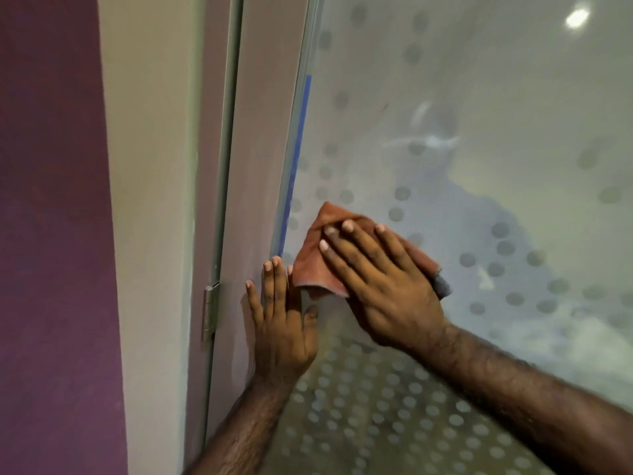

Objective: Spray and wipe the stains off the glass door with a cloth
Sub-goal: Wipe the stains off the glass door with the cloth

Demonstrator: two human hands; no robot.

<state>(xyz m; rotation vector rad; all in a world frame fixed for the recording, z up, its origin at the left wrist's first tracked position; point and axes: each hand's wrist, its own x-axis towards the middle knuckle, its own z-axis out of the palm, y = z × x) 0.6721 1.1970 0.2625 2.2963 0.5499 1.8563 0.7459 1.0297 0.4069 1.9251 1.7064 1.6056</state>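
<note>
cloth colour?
Reddish-brown cloth, pressed flat under the right hand; head view.

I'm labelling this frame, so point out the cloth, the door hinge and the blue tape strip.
cloth (317, 265), head view, bare left part beside the fingers
door hinge (209, 311), head view, middle of the plate
blue tape strip (297, 159), head view, mid-length

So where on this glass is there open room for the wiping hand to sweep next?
Open glass lies above and to the right of the orange cloth, up to the top edge of the view. Crowded: the lower-left corner, where the right hand presses the cloth beside the blue tape strip and the left hand rests flat on the door frame.
</note>
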